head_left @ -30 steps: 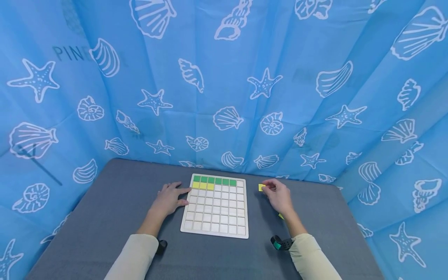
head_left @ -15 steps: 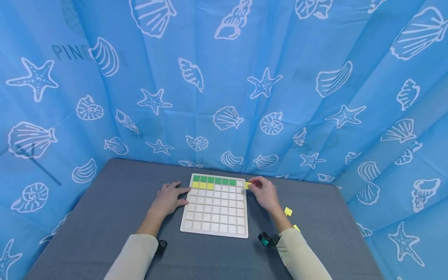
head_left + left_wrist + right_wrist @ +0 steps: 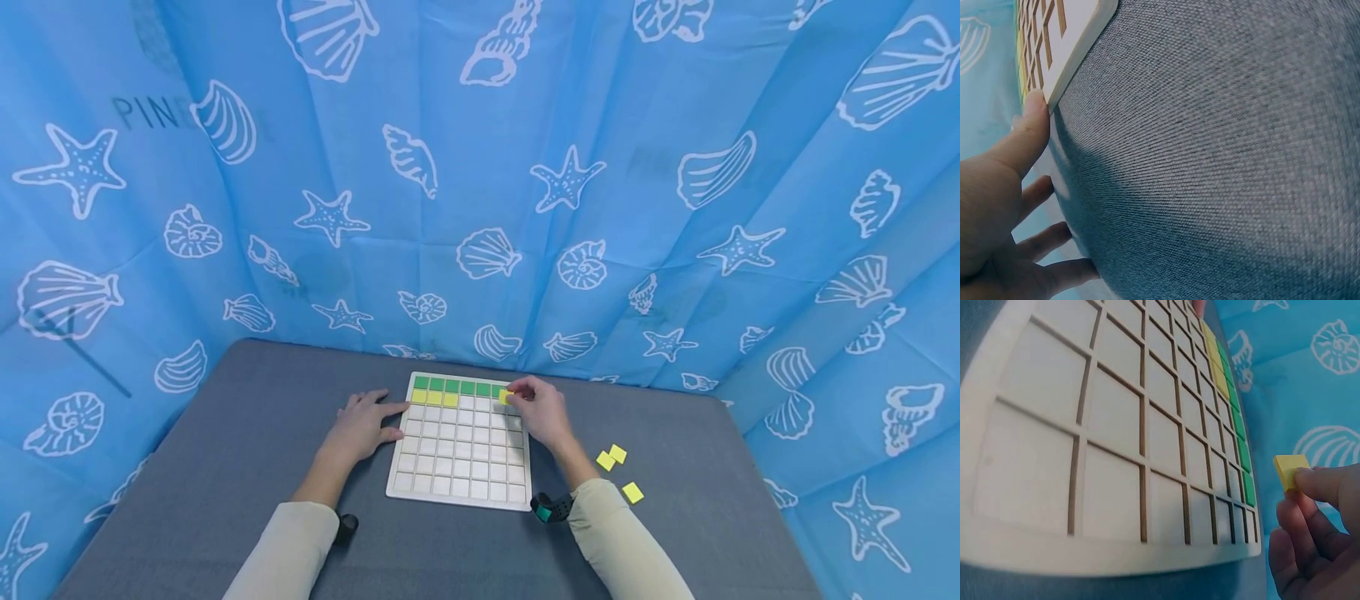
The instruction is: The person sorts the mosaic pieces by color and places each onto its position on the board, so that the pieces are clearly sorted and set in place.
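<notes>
A pale wooden grid board [image 3: 465, 454] lies on the table. Green square tiles [image 3: 452, 385] fill most of its far row, and three yellow tiles [image 3: 433, 398] sit at the left of the second row. My right hand [image 3: 545, 411] pinches a yellow tile [image 3: 1291, 470] between thumb and fingers, held above the board's far right part. My left hand [image 3: 362, 425] rests at the board's left edge with fingers spread, and in the left wrist view its thumb [image 3: 1036, 119] touches the rim.
Three loose yellow tiles [image 3: 632, 492] lie on the grey cloth table [image 3: 697, 467] right of the board, beside my right forearm. A blue shell-print curtain [image 3: 480, 208] hangs behind and around the table.
My right hand has moved left with the yellow tile, from beside the board to over its far right part. The loose tiles have come into view. My left hand has stayed still.
</notes>
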A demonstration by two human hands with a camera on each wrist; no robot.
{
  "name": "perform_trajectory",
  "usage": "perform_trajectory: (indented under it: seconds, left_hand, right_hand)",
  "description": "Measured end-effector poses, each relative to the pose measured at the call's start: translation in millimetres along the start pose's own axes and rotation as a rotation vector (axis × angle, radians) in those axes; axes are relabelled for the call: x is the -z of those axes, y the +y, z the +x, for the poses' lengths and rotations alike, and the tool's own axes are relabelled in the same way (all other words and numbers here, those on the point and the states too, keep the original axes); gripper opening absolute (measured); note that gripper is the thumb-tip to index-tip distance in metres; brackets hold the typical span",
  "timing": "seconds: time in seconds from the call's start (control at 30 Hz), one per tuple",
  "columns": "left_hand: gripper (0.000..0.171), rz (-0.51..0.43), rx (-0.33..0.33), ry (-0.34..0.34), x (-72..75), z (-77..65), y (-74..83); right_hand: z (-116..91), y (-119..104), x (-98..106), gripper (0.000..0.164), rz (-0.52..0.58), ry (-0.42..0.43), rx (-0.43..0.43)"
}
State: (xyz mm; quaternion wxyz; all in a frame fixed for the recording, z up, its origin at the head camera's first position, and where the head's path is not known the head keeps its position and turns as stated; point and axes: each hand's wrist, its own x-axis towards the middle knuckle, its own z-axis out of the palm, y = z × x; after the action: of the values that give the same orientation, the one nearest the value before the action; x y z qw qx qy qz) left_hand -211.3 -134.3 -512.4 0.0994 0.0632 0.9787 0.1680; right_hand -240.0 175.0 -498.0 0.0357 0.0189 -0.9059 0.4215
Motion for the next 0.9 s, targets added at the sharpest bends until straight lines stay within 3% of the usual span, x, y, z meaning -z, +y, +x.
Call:
perform_trajectory:
  seconds: [0.3,0.9]
  left_hand:
    - [0.057,0.005,-0.006,-0.001,-0.3,0.7,0.5]
    - [0.057,-0.009,-0.001,-0.002,2.2,-1.0,1.5]
  right_hand:
    - [3.1,-7.6,-16.8,0.009,0.004,-0.032,-0.019]
    - [10.2,-25.0,-47.6,0.006,-0.06,-0.09,0.043]
